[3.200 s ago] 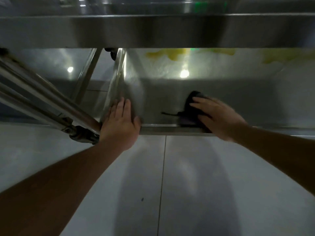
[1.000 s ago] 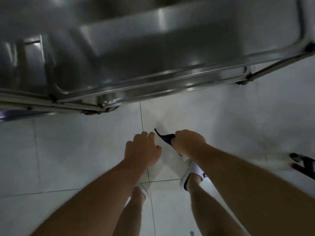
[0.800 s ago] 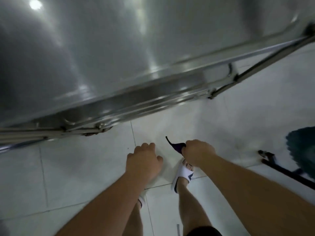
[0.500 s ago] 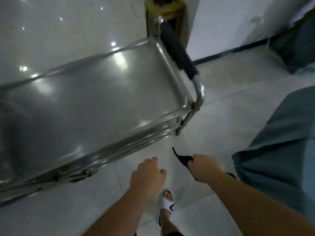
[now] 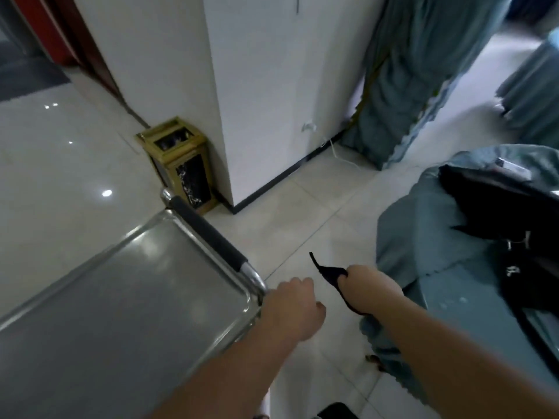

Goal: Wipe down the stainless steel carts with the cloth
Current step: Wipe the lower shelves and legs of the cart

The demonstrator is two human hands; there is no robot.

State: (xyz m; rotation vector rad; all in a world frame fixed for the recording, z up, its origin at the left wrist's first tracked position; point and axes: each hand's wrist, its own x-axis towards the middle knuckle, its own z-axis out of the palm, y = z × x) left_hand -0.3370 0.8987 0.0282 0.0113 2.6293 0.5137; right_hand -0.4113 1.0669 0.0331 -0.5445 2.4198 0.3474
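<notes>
**Person beside steel cart, cloth in hand**

The right hand, at 5 o'clock, grips a dark cloth. The left hand, fingers curled and holding nothing, hangs just beside the cart corner, which fills 8 o'clock.

I see open floor right of the cart, between its black handle and the teal-draped furniture. Beyond the cart's far end, a gold bin and white pillar block passage.
</notes>
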